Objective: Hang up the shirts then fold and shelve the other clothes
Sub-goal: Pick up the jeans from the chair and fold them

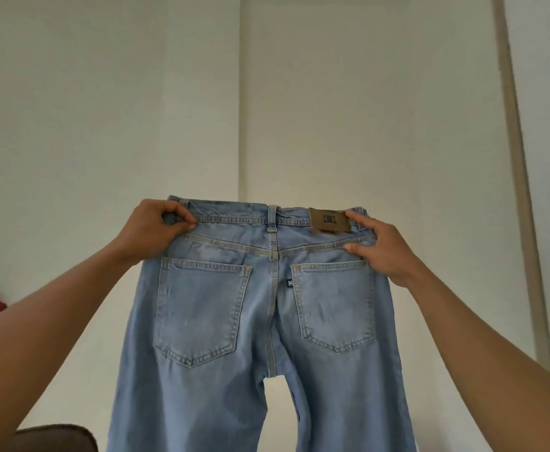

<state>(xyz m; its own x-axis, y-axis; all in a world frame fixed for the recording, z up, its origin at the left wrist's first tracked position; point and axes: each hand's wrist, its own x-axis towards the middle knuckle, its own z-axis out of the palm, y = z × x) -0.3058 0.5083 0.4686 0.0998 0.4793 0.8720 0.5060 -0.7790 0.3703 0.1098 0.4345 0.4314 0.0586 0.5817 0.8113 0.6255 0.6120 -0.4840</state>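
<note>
Head view: left hand [152, 233] and right hand [384, 252] fingers pinch the jeans [267, 305] at opposite waistband ends.

Soft even daylight, no glare, faint shadows, slight overall blur, wide-angle bending at edges

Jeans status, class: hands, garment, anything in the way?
Left hand pinches jeans waistband. Right hand grips opposite end. Legs hang unfolded, pockets facing. Nothing blocking.
</note>
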